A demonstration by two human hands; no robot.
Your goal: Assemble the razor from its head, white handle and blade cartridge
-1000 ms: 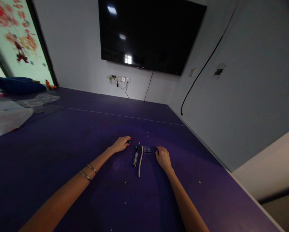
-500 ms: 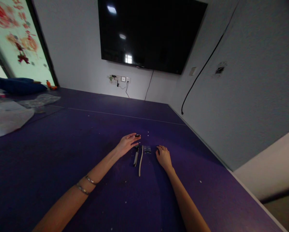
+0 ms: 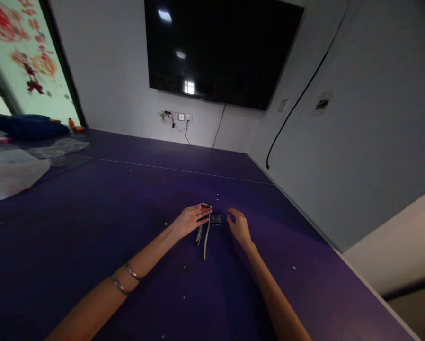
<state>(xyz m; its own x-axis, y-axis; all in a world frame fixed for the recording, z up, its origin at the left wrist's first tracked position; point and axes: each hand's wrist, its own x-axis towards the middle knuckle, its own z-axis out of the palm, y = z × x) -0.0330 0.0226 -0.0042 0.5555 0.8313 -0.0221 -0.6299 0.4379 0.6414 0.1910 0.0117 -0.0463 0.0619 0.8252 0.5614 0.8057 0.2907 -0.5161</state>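
Note:
My left hand (image 3: 190, 219) grips a small dark block with a row of light dots (image 3: 206, 206) at its fingertips, above the purple surface. Partly hidden beneath that hand lies a slim black-and-grey tool (image 3: 199, 235), whose kind I cannot make out. Beside it runs a pale length of cable (image 3: 206, 239). A small dark square piece with a patterned top (image 3: 216, 219) rests between the two hands. My right hand (image 3: 238, 225) hovers just right of this piece, fingers slightly bent and apart, holding nothing.
The purple tabletop (image 3: 145, 189) carries scattered white specks. Clear and white plastic bags (image 3: 13, 173) and a blue cloth item (image 3: 28, 127) lie at the far left. A television (image 3: 219, 52) hangs on the wall. A black cable (image 3: 297, 102) dangles down the right wall.
My left hand has moved a little right and nearer me with the dark block, turning its dotted side into view. My right hand has shifted slightly left, its fingers lifting.

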